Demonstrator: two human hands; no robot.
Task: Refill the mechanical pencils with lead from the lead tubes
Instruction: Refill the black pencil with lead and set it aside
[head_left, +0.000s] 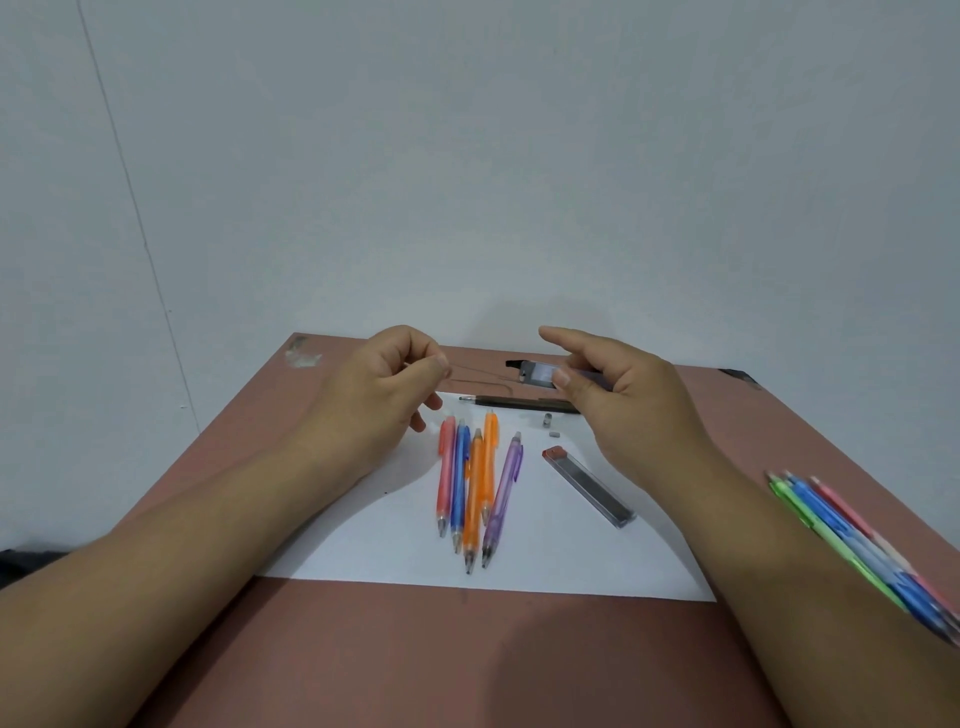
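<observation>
Fingers (563, 375) hold the lead tube (540, 372) pointing left, horizontal.

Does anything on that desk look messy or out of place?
Mostly tidy. Two tiny grey parts lie loose on the white paper beside the dark pencil, probably its removed cap pieces. A whitish scuffed patch marks the desk's far left corner.

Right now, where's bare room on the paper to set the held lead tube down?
Free: near-right corner of the paper, between the lying lead tube and paper edge; also left of the coloured pencils. Crowded: centre and by the dark pencil.
</observation>
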